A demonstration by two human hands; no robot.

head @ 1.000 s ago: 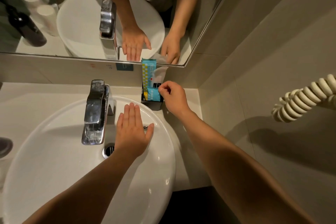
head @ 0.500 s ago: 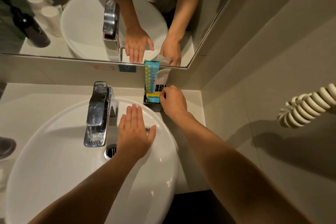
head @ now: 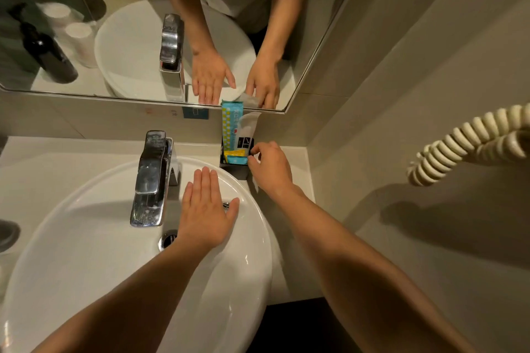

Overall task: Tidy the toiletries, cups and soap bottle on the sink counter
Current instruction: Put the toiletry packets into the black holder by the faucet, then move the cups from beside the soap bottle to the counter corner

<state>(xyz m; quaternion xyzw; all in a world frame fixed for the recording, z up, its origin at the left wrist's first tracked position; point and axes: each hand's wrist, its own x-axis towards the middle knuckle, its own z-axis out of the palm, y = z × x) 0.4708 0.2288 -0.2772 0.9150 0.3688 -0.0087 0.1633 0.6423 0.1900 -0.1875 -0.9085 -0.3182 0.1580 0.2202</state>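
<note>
Black rectangular toiletry holder (head: 233, 167), standing on the pale, smooth sink counter (head: 57, 152) in the back right corner, just beside the basin rim and against the wall. It holds upright packets: a tall, flat blue sachet (head: 229, 126) printed with pale dots, a translucent white pouch (head: 247, 127) beside it, and low in front a yellow packet (head: 231, 153) and a small blue packet (head: 238, 160).

The right hand (head: 269, 170) reaches to the holder's right edge, its fingers curled and thumb and forefinger drawn narrow at the rim. Whether they pinch the rim, a packet or nothing cannot be told.

The left hand (head: 207, 209) lies flat and wide, fingers straight and together, palm down on the far inner slope of the basin (head: 86, 281), a glossy white oval bowl. Beside it stands a blocky chrome faucet (head: 152, 178), with the round metal drain (head: 167, 239) below the spout.

The frameless-edged mirror (head: 315, 46) above reflects both hands, the bowl, a dark pump soap bottle (head: 48, 57) and two pale cups (head: 79, 40) in clear wrap, all on the counter's left side. A cream coiled cord (head: 473, 140) hangs against the matte tiled wall at right.
</note>
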